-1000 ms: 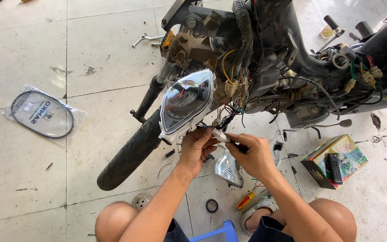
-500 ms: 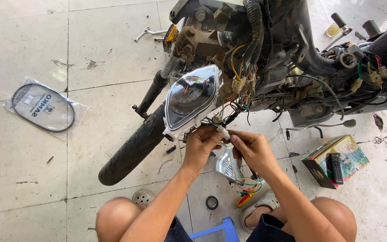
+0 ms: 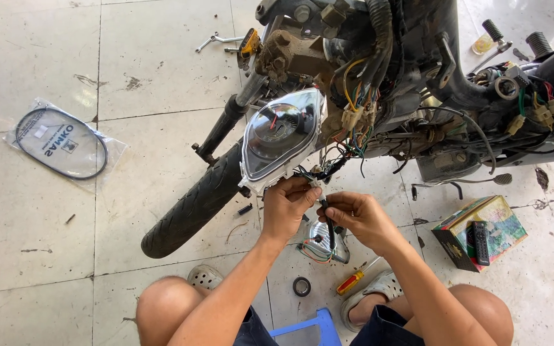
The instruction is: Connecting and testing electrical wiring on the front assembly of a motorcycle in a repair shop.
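Speedometer unit (image 3: pixel 281 134) steadied from below by left hand (image 3: pixel 288 206), fingers closed on wiring; black cable (image 3: pixel 329 223) pinched by right hand (image 3: pixel 360 218), kept taut above floor (image 3: pixel 65 243).

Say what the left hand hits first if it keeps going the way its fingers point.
The left hand points up toward the bike. First in line is likely the speedometer cluster, whose lower edge and wiring sit right above the fingers; depth is unclear.
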